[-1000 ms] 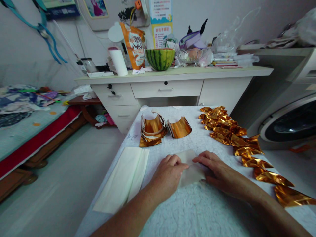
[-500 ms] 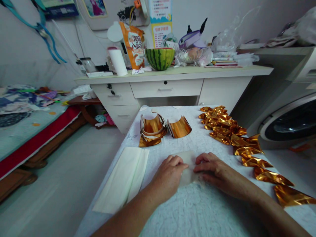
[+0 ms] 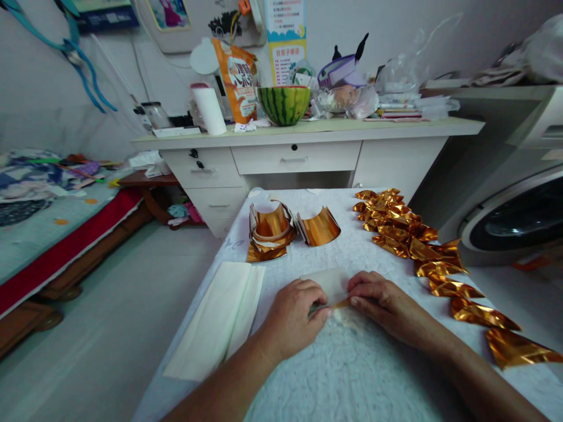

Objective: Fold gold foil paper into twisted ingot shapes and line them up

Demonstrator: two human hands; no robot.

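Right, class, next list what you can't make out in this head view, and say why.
All in the head view:
- Parts of the pale sheet: hidden by the left hand and right hand.
- Cut face of the watermelon: seen side-on, behind its rim.
- Smallest print on the poster: too small and blurred.
- Near end of the tablecloth: cut off by the bottom edge.
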